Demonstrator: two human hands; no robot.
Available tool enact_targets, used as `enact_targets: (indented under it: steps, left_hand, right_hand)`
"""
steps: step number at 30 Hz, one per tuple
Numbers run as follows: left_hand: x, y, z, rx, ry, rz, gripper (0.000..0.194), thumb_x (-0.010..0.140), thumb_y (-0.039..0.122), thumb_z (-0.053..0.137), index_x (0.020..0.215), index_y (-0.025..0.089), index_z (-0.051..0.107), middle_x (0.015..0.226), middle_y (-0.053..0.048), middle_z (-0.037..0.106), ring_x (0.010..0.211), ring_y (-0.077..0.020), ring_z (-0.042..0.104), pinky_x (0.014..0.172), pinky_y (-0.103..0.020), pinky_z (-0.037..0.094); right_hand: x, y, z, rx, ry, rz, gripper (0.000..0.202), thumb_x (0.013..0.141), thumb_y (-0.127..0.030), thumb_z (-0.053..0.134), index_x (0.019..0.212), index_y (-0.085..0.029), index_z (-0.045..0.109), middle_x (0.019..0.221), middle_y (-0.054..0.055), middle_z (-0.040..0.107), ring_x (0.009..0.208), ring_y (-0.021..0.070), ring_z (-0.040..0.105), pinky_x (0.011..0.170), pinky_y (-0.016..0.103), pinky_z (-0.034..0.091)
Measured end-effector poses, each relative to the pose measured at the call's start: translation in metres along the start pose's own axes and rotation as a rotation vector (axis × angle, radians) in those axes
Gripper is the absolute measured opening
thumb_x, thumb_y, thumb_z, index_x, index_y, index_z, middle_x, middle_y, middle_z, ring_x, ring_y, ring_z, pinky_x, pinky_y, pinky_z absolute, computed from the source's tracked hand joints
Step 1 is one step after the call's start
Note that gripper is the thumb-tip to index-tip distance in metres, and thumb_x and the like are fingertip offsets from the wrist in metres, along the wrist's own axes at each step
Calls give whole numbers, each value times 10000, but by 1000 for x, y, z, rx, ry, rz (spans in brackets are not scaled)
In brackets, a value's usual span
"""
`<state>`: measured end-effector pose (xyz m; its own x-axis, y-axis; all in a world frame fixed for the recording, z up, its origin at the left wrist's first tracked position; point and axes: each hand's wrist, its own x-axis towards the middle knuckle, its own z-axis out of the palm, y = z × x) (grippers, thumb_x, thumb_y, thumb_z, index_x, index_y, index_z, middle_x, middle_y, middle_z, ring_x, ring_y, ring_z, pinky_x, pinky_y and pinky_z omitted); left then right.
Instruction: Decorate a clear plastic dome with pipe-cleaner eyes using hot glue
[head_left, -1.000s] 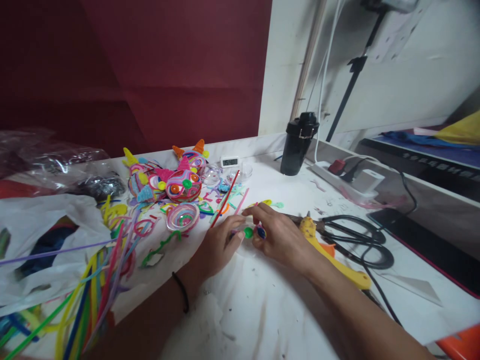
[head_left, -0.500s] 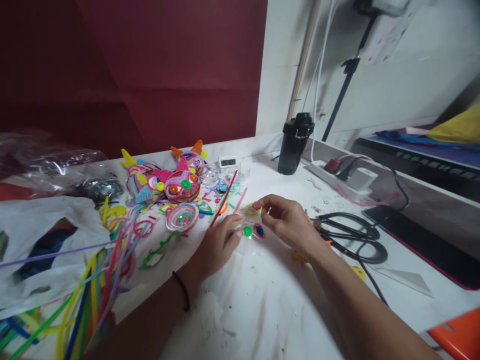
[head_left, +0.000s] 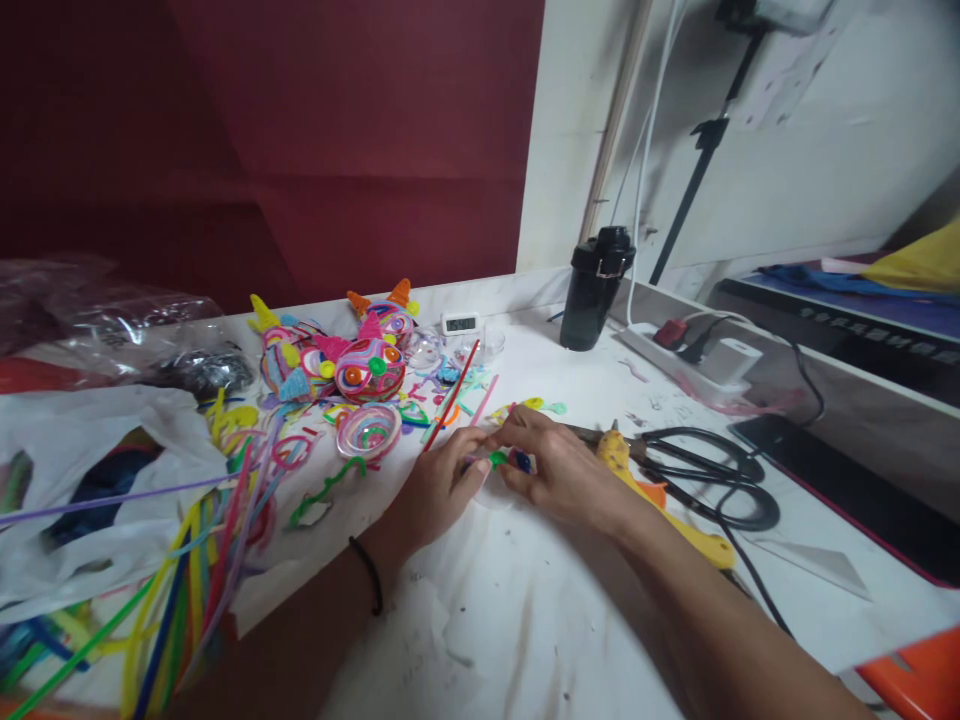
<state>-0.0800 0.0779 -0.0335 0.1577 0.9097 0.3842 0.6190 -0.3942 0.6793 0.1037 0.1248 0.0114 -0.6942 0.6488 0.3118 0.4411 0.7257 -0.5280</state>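
My left hand (head_left: 439, 480) holds the near-left rim of a small see-through plastic dome (head_left: 495, 495) between thumb and fingers. On the dome sit a green round piece (head_left: 497, 458) and a dark blue coil (head_left: 521, 461). My right hand (head_left: 555, 465) bends over the dome from the right, its fingers curled and the fingertips close to my left fingers. Whatever lies under those fingertips is hidden. Just beyond the hands are yellow pieces (head_left: 531, 404) of craft material.
Finished colourful animal heads (head_left: 367, 368) and a coil-lined bowl (head_left: 369, 432) stand to the left, with many pipe cleaners (head_left: 180, 590). At right lie a yellow glue gun (head_left: 616, 456), black-handled scissors (head_left: 705, 440) and a phone (head_left: 840, 495). A black bottle (head_left: 596, 290) stands behind.
My right hand has moved left and down from the yellow pieces onto the dome, beside my left hand. The yellow glue gun shows more fully. The view has shifted slightly.
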Motion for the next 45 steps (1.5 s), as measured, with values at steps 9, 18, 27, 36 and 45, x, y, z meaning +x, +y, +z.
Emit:
enact_targets:
  steps: [9,18,27,36,45]
  left_hand:
    - [-2,-1,1,0,15,-50,142,909,224,491,1046,238,526,1009,-47,706,987,-216,689,823,-319,520]
    - [-1,3,0,28,12,-18,73,901,226,467,947,231,524,919,-33,691,882,-199,676,794,-317,507]
    - [-1,4,-1,40,-11,-21,62,902,211,466,925,221,523,873,-18,671,826,-183,651,783,-298,485]
    - [0,4,0,39,-3,-18,61,883,189,471,872,219,522,822,-2,655,795,-178,643,733,-280,466]
    - [0,3,0,19,21,-6,76,871,165,488,860,231,524,913,-17,697,886,-187,671,799,-303,500]
  right_hand:
    - [2,-2,2,-69,-44,4,243,769,-53,563,952,-178,664,858,33,534,801,175,524,724,284,393]
    - [3,-5,4,-69,-76,0,260,769,-49,528,977,-165,632,880,45,568,809,180,529,749,294,397]
    - [4,-4,4,-87,-78,-14,201,772,-62,517,930,-162,593,885,49,557,796,181,521,736,294,392]
    - [5,-4,5,-100,-88,-35,182,786,-58,502,918,-155,580,885,54,547,788,184,515,727,299,382]
    - [3,-3,3,-75,-63,-36,183,784,-60,525,924,-148,602,858,51,557,778,184,523,718,295,384]
